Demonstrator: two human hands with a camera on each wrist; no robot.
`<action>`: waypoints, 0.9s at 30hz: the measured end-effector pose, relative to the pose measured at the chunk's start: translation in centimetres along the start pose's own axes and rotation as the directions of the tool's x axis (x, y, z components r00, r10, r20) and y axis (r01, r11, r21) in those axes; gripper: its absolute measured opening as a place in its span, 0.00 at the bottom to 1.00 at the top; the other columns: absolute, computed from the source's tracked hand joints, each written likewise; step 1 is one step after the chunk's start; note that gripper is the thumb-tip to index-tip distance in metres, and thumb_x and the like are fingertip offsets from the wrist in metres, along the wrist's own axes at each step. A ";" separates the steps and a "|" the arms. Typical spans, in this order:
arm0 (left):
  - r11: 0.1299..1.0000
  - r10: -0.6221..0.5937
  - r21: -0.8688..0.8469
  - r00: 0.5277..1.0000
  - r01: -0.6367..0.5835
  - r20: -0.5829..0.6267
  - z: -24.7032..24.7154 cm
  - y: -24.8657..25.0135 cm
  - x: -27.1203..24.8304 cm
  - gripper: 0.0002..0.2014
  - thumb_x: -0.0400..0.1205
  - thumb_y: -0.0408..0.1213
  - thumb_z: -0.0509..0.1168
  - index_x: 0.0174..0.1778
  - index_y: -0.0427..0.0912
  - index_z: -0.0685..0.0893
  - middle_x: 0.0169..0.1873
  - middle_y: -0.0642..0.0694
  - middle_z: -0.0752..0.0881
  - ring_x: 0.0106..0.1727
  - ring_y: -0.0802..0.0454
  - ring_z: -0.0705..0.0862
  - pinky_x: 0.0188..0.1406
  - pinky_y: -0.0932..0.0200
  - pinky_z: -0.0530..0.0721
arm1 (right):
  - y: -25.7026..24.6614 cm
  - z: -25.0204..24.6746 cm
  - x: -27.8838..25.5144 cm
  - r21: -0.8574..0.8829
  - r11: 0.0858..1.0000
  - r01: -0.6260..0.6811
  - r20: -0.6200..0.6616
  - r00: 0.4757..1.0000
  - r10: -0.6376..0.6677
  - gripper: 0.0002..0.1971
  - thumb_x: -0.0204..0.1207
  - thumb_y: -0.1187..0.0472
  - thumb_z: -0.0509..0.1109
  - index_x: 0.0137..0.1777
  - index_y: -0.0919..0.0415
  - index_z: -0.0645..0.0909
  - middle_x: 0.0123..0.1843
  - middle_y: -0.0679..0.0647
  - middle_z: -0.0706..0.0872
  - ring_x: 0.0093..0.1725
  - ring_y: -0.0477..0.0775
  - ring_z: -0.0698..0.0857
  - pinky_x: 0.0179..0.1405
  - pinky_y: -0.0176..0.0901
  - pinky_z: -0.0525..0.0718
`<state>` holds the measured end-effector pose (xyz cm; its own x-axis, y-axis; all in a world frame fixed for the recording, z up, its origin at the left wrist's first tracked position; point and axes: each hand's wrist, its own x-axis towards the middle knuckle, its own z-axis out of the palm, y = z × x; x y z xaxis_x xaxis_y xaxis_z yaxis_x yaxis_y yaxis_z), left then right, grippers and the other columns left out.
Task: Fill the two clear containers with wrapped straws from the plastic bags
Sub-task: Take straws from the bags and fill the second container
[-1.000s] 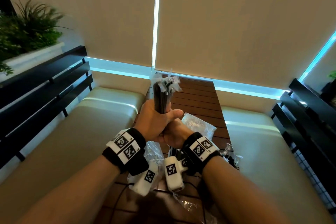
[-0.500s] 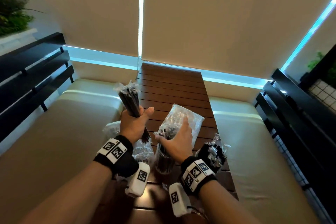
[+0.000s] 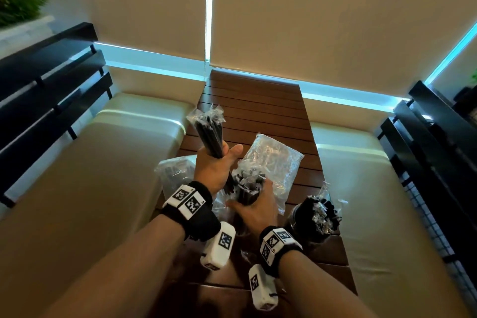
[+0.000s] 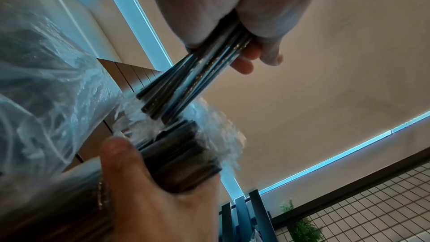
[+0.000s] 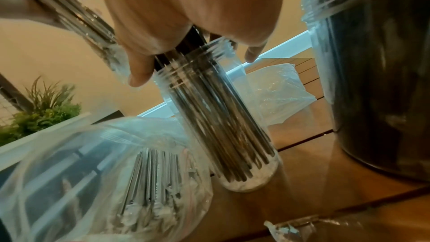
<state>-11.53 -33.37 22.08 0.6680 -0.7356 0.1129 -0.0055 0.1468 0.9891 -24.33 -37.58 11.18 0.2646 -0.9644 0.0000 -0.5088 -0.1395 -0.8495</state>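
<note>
My left hand [image 3: 216, 166] grips a bundle of black wrapped straws [image 3: 209, 134], tilted, its lower ends just above the near clear container [image 3: 242, 224]. That container stands on the table, part filled with straws [image 5: 216, 122]. My right hand [image 3: 254, 210] curls round the straw tops at its rim [image 5: 193, 54]. In the left wrist view the left hand [image 4: 235, 12] holds the bundle [image 4: 195, 78] over the right hand [image 4: 149, 181]. A second clear container [image 3: 313, 219], packed with straws, stands to the right.
A slatted wooden table [image 3: 258, 100] runs between two cream cushioned benches [image 3: 108, 152]. A flat plastic bag [image 3: 275, 160] lies behind the containers. Another bag with straws [image 3: 171, 175] lies left, also seen in the right wrist view [image 5: 109, 176]. Dark rails flank both sides.
A second ago both hands held the bundle raised. The right hand let go and came down onto the near container's straws. The left hand has brought the bundle lower and toward that container.
</note>
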 end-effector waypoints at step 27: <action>0.965 -0.196 0.192 0.976 0.176 0.093 0.4 -7.2 -3.2 0.14 0.67 0.55 0.80 0.41 0.60 0.83 0.56 0.36 0.85 0.55 0.48 0.86 0.60 0.46 0.84 | 5.1 2.3 1.1 0.024 0.998 0.065 0.148 0.987 -0.068 0.26 0.63 0.38 0.75 0.57 0.52 0.82 0.50 0.48 0.88 0.50 0.43 0.88 0.50 0.42 0.87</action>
<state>-13.92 -32.34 14.59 0.5842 -0.8081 -0.0755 -0.0308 -0.1150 0.9929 -24.70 -38.83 5.62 0.4169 -0.9087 -0.0201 -0.4707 -0.1969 -0.8600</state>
